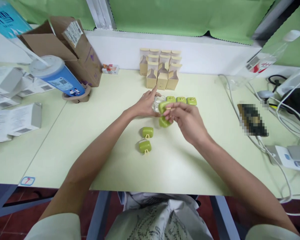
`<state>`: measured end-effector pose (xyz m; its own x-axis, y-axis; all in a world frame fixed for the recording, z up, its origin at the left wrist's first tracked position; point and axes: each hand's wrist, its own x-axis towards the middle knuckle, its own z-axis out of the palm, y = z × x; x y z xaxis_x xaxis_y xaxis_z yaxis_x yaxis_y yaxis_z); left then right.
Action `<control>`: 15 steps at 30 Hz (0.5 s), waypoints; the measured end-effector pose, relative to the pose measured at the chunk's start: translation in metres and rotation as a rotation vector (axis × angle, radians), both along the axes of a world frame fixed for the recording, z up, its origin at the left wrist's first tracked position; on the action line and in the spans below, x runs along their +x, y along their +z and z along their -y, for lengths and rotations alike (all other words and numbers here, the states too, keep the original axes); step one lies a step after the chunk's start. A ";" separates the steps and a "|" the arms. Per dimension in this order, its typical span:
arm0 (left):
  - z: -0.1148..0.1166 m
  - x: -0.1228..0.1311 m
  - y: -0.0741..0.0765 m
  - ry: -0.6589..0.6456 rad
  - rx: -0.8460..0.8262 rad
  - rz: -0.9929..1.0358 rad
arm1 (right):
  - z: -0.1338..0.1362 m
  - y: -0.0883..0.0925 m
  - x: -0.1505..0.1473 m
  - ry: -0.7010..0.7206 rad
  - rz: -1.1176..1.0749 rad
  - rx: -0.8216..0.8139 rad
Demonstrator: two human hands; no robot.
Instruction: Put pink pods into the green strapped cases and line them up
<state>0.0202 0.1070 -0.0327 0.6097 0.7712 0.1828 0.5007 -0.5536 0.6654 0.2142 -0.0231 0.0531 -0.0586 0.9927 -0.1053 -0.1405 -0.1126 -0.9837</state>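
My left hand (148, 102) is curved around small clear containers (160, 99), with its index finger behind them and its thumb in front. My right hand (187, 119) pinches a small rounded green piece (162, 106) by its pale yellow tab, just right of the containers. Under it is another green piece (165, 122), partly hidden by my right fingers; whether they touch it I cannot tell. Two green pieces with yellow tabs (147, 132) (145, 146) lie nearer to me. A row of green pieces (181, 99) sits behind my right hand.
Several open tan boxes (162, 80) stand against the wall. At left are a cardboard carton (88, 63), a blue cup (62, 78) in a holder and white boxes (25, 116). On the right lie cables (230, 93), a blurred-out dark object (252, 120) and a plastic bottle (265, 61).
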 end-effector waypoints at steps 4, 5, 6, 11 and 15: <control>0.002 0.000 0.003 -0.015 0.010 -0.019 | 0.025 -0.026 -0.004 0.081 -0.010 -0.132; 0.003 -0.001 0.006 -0.018 0.004 -0.024 | 0.029 -0.029 -0.004 0.112 -0.028 -0.161; 0.004 -0.002 0.009 -0.025 -0.002 -0.028 | 0.032 -0.029 -0.004 0.147 -0.050 -0.190; 0.000 -0.021 0.026 -0.070 -0.012 -0.090 | 0.044 -0.014 0.013 0.361 -0.082 -0.347; -0.004 -0.035 0.031 -0.068 -0.073 -0.100 | 0.018 0.006 0.038 0.274 0.044 -0.239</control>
